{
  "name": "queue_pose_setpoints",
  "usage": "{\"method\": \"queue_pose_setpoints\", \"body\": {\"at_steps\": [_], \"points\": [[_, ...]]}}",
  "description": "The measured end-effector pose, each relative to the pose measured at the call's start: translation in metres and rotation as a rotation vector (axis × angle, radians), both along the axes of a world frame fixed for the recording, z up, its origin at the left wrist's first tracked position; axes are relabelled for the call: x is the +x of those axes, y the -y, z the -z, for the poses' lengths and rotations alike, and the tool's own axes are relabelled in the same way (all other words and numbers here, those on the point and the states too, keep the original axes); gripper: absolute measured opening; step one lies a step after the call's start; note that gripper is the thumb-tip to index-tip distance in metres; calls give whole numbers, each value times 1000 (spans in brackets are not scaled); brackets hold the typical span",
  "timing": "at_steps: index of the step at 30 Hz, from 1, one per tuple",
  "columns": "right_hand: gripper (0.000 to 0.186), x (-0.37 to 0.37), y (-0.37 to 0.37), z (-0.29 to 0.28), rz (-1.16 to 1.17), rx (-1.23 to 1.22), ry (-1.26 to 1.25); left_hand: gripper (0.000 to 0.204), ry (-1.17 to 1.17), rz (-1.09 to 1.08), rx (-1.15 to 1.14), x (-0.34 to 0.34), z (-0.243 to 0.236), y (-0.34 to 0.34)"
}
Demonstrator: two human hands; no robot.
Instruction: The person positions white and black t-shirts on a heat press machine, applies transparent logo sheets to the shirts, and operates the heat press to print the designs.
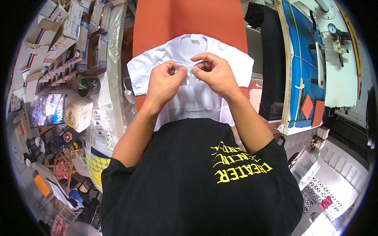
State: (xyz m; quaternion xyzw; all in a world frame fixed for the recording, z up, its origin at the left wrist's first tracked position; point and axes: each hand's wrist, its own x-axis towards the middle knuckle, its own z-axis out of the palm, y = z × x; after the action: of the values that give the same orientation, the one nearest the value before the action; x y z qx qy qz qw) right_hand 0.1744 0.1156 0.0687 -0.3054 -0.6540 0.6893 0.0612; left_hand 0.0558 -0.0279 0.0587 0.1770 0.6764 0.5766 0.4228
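Note:
A white T-shirt (157, 63) lies face up on a flat orange-red board (189, 17), its collar toward the far end and its short sleeves spread to both sides. Above its chest I hold a small piece of transparent film (184, 81) with white marks on it. My left hand (164, 82) pinches the film's left side between thumb and fingers. On the other side my right hand (214, 74) grips it, thumb and forefinger closed and the other fingers curled. The hands cover part of the film and of the shirt's front. I cannot tell whether the film touches the cloth.
At the left, several cardboard boxes (71, 35) are stacked above a lit screen (47, 110) and a roll of tape (72, 117). A black padded panel (273, 74) and a blue-topped machine part (301, 59) stand to the right. A pressure gauge (332, 28) sits farther right.

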Motion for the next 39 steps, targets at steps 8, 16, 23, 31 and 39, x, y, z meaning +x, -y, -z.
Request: {"method": "queue_pose_setpoints", "body": {"at_steps": [8, 16, 23, 31, 39], "points": [[30, 0, -1, -2, -2, -8, -7, 19, 1, 11, -6, 0, -2, 0], [31, 2, -5, 1, 22, -40, -34, 19, -2, 11, -28, -1, 1, 0], [32, 4, -4, 2, 4, -36, -15, 20, -3, 4, -23, 0, 0, -1], [34, 2, -4, 0, -31, 14, -23, 19, 14, -22, 29, 2, 3, -2], [33, 1, -3, -1, -29, 8, -6, 20, 20, -22, 21, 2, 4, -3]]}}
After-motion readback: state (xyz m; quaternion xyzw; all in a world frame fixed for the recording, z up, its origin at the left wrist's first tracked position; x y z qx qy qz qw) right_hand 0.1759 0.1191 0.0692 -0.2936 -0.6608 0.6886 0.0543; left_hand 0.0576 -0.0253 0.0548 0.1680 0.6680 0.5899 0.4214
